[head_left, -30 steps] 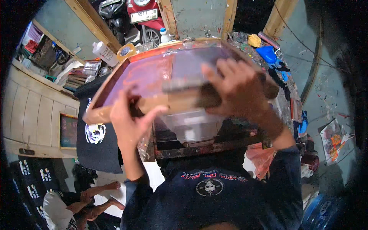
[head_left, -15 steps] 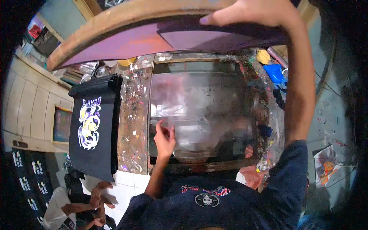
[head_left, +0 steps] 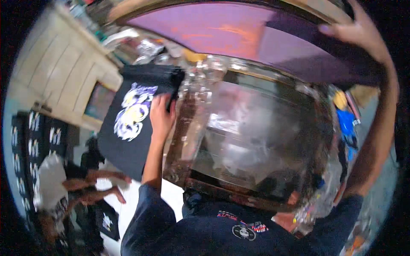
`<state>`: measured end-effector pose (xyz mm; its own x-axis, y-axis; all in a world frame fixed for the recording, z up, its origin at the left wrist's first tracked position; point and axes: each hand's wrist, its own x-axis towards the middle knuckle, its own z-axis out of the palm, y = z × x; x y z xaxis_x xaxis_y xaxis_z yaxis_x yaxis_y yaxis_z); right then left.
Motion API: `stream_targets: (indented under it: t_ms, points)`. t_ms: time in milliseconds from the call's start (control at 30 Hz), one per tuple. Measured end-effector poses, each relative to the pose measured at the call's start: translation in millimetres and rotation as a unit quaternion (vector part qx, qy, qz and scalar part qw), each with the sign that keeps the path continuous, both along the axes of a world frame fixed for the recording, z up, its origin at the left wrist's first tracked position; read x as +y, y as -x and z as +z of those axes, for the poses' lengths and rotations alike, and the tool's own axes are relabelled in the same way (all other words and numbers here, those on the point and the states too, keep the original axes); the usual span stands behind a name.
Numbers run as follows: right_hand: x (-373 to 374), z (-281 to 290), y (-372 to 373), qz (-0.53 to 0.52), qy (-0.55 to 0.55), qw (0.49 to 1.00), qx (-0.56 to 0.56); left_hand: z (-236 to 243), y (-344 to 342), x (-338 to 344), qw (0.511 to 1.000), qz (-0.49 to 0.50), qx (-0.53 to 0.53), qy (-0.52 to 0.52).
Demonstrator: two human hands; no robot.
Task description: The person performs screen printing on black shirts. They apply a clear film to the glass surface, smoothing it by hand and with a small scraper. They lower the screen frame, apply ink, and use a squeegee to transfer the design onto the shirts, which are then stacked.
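Observation:
My right hand (head_left: 363,34) grips the rim of a raised printing screen (head_left: 213,27), its thumb over the front and the other fingers largely out of sight. The screen has a wooden frame and a purple mesh with orange smears. At the left, my left hand (head_left: 161,117) is over the right side of a stack of black fabric pieces (head_left: 124,147). Its thumb stands apart from the fingers, and motion blur hides whether they touch the cloth. A white, purple and yellow print (head_left: 132,113) shows on the top piece. Below the screen lies a glossy, dark printing board (head_left: 256,145).
A co-worker (head_left: 53,183) sits at the lower left with both arms reaching forward. Black printed pieces (head_left: 34,141) lie behind that person. Paint-splattered wood (head_left: 183,145) borders the board. A blue item (head_left: 345,121) and a yellow lump (head_left: 340,100) are at the right.
My left hand has moved left from above the board to the fabric stack. My right hand still holds up the screen. The whole view has turned left and tilted.

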<state>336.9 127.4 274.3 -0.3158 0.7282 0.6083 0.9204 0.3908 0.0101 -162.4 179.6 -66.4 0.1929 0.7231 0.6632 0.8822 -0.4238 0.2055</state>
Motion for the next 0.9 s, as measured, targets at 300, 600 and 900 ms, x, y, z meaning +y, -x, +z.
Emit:
stream_targets:
  t_ms: [300,600,900]
  points:
    - [46.9,-0.5,-60.9,0.024,0.039,0.999,0.011,5.8,68.6,101.9,0.995,-0.019,0.102,-0.007]
    - [25.5,11.4,-40.4,-0.009,0.017,1.0,-0.015,0.6,87.5,130.0,0.985,-0.051,0.161,0.047]
    - [-21.1,10.8,74.8,-0.08,-0.009,0.995,-0.055,26.6,112.7,145.6,0.911,-0.113,0.356,0.176]
